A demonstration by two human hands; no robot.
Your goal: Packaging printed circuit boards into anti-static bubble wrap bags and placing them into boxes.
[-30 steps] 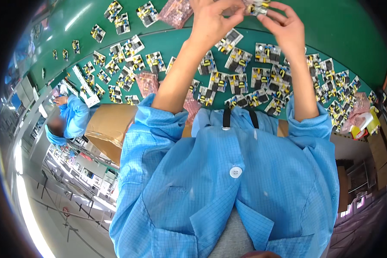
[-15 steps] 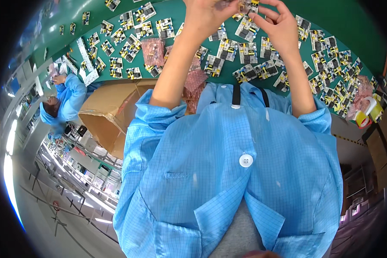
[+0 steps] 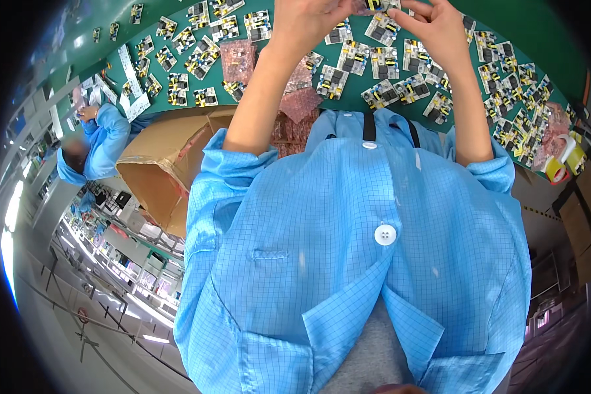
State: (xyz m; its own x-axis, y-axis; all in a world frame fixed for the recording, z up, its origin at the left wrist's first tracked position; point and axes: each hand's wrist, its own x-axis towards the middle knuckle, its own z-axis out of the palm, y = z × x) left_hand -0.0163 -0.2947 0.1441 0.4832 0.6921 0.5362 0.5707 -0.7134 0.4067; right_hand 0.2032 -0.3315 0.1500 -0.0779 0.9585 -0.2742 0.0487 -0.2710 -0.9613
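Observation:
At the top edge of the view, my left hand (image 3: 308,25) pinches a small circuit board (image 3: 373,5) between its thumb and fingers. My right hand (image 3: 438,29) is closed on the board's other side, its thumb near the edge. Part of the board is cut off by the frame, and something pinkish and clear shows beside it. Below my hands, several loose circuit boards (image 3: 385,63) with black and yellow parts lie on the green table (image 3: 348,98). A pink bubble-wrap packet (image 3: 237,60) rests left of my left forearm, and more pink bubble wrap (image 3: 301,104) lies to its right.
An open cardboard box (image 3: 161,157) stands at the table's near edge on the left. White strips (image 3: 131,79) lie farther left, near a co-worker in blue (image 3: 105,144). Yellow tape rolls (image 3: 571,157) and more boards (image 3: 528,125) sit at the right end.
Both hands, with the circuit board, have shifted slightly upward in the view, so more of the board is cut off. The co-worker's head has moved a little.

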